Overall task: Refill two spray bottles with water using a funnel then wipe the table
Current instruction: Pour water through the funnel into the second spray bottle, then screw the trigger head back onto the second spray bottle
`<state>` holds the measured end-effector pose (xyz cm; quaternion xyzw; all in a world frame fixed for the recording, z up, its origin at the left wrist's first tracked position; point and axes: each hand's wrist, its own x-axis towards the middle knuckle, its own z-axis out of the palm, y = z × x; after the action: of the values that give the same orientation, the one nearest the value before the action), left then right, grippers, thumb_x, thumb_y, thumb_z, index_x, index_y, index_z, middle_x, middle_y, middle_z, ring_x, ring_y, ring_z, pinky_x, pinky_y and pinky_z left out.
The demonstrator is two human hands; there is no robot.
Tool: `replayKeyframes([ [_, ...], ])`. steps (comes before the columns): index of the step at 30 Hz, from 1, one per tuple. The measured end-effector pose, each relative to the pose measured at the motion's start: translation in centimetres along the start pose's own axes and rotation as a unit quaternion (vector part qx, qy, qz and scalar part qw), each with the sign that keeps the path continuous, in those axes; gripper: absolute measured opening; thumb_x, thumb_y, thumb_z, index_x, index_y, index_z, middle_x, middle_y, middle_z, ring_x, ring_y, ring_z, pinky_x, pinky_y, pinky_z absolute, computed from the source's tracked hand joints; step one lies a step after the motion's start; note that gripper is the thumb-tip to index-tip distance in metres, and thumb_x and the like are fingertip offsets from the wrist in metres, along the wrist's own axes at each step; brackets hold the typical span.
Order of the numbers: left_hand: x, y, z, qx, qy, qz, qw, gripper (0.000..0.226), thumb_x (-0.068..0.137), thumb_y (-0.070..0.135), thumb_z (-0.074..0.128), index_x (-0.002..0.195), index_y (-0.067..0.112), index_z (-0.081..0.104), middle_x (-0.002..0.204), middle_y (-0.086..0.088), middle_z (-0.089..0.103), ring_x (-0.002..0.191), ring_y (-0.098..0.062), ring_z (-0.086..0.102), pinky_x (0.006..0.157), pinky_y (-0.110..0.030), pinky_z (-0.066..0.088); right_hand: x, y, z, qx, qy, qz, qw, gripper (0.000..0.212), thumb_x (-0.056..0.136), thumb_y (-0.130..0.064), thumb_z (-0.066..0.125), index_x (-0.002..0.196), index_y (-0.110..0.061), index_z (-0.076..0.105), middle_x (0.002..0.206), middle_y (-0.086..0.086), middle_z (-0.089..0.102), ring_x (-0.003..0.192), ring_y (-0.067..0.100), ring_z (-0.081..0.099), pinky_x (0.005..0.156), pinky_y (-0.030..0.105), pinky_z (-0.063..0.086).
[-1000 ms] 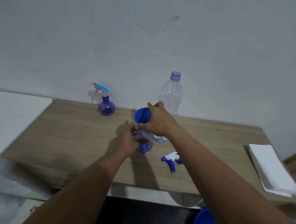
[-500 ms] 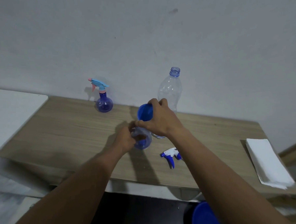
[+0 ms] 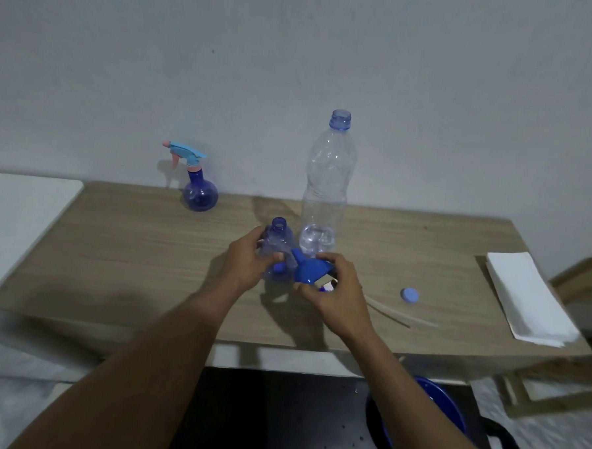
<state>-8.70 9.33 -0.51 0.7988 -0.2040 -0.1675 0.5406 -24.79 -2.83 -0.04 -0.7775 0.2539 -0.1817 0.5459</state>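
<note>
- Mid-frame, left hand (image 3: 248,266) clasps the uncapped spray bottle (image 3: 277,249), steadying it upright on the desk (image 3: 132,250).
- Right hand (image 3: 332,291) grips the blue funnel (image 3: 309,271) just beside it, spout tilted up-left toward the bottle, probably for seating.

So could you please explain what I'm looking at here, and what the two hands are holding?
This is a single picture from a camera worn on a person's head, looking down at their bare hands over a wooden table. The left hand has a grip on an open spray bottle. The right hand holds a blue funnel beside it. Behind stand a tall, nearly empty water bottle and a second spray bottle. A cap and white paper towels lie to the right.
</note>
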Motion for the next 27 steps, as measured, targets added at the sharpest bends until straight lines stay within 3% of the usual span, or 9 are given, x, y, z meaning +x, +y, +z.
replayKeyframes([
  [3, 0.1, 0.0, 0.1, 0.001, -0.002, 0.002, 1.0, 0.056, 0.072, 0.008, 0.082, 0.124, 0.016, 0.062, 0.11, -0.006, 0.07, 0.101, -0.02, 0.066, 0.08, -0.029, 0.055, -1.4, 2.5, 1.4, 0.036, 0.005, 0.017, 0.999, 0.062, 0.058, -0.035, 0.083, 0.113, -0.034, 0.054, 0.115, -0.014, 0.058, 0.1, -0.002, 0.059, 0.081, 0.014, 0.049],
  [5, 0.1, 0.0, 0.1, 0.0, -0.007, -0.001, 1.0, 0.054, 0.074, 0.009, 0.081, 0.124, 0.018, 0.061, 0.112, -0.003, 0.069, 0.102, -0.017, 0.065, 0.075, -0.02, 0.052, -2.2, 4.1, 2.0, 0.024, 0.005, 0.031, 0.999, 0.062, 0.063, -0.026, 0.086, 0.112, -0.035, 0.05, 0.116, -0.012, 0.056, 0.1, 0.001, 0.059, 0.081, 0.019, 0.051],
  [8, 0.1, 0.0, 0.1, 0.003, -0.006, 0.009, 1.0, 0.05, 0.075, 0.01, 0.08, 0.12, 0.02, 0.062, 0.109, 0.0, 0.069, 0.097, -0.011, 0.064, 0.067, -0.005, 0.047, -3.2, 6.1, 2.7, -0.03, -0.023, 0.032, 0.999, 0.07, 0.07, -0.025, 0.086, 0.128, -0.032, 0.047, 0.127, -0.012, 0.05, 0.11, 0.006, 0.055, 0.091, 0.031, 0.053],
  [10, 0.0, 0.0, 0.1, -0.001, -0.006, 0.012, 1.0, 0.05, 0.074, 0.009, 0.08, 0.12, 0.02, 0.062, 0.108, 0.001, 0.069, 0.097, -0.01, 0.064, 0.066, -0.003, 0.046, -3.6, 6.9, 3.1, -0.085, -0.048, 0.014, 0.995, 0.076, 0.074, -0.033, 0.084, 0.139, -0.032, 0.042, 0.137, -0.012, 0.044, 0.118, 0.005, 0.049, 0.094, 0.022, 0.047],
  [12, 0.1, -0.1, 0.1, 0.001, -0.006, 0.013, 1.0, 0.052, 0.074, 0.012, 0.081, 0.121, 0.023, 0.062, 0.108, 0.005, 0.068, 0.098, -0.006, 0.063, 0.067, -0.004, 0.047, -3.7, 7.3, 3.7, -0.142, -0.058, -0.008, 0.988, 0.078, 0.077, -0.041, 0.081, 0.142, -0.03, 0.041, 0.143, -0.01, 0.043, 0.123, 0.004, 0.042, 0.097, 0.018, 0.038],
  [16, 0.0, -0.4, 0.2, 0.004, -0.002, 0.02, 1.0, 0.051, 0.075, 0.017, 0.081, 0.119, 0.033, 0.06, 0.103, 0.02, 0.066, 0.099, 0.003, 0.061, 0.074, -0.011, 0.048, -3.1, 7.2, 4.2, -0.201, -0.091, -0.013, 0.975, 0.084, 0.083, -0.045, 0.077, 0.152, -0.02, 0.035, 0.154, -0.005, 0.04, 0.143, 0.015, 0.033, 0.115, 0.035, 0.036],
  [20, 0.0, -0.4, 0.3, 0.0, -0.003, 0.025, 1.0, 0.05, 0.075, 0.019, 0.082, 0.117, 0.035, 0.06, 0.102, 0.023, 0.066, 0.1, 0.004, 0.061, 0.073, -0.008, 0.049, -2.3, 6.4, 3.6, -0.215, -0.126, -0.003, 0.968, 0.089, 0.084, -0.049, 0.074, 0.156, -0.021, 0.028, 0.159, -0.004, 0.035, 0.146, 0.016, 0.032, 0.114, 0.04, 0.039],
  [25, 0.1, -0.7, 0.3, 0.0, -0.008, 0.029, 1.0, 0.048, 0.076, 0.021, 0.081, 0.116, 0.039, 0.06, 0.108, 0.015, 0.068, 0.105, -0.007, 0.063, 0.087, -0.031, 0.055, -0.8, 5.4, 0.4, -0.228, -0.049, -0.087, 0.968, 0.05, 0.096, -0.035, 0.055, 0.144, -0.021, 0.047, 0.141, -0.001, 0.055, 0.126, 0.017, 0.054, 0.097, 0.028, 0.044],
  [27, 0.2, -0.9, 0.1, 0.005, -0.011, 0.032, 0.999, 0.047, 0.076, 0.023, 0.081, 0.111, 0.045, 0.06, 0.107, 0.016, 0.069, 0.103, -0.004, 0.064, 0.087, -0.032, 0.056, 0.9, 5.2, -1.2, -0.241, -0.038, -0.084, 0.966, 0.052, 0.096, -0.027, 0.055, 0.146, -0.019, 0.046, 0.147, 0.003, 0.05, 0.134, 0.019, 0.047, 0.105, 0.034, 0.044],
])
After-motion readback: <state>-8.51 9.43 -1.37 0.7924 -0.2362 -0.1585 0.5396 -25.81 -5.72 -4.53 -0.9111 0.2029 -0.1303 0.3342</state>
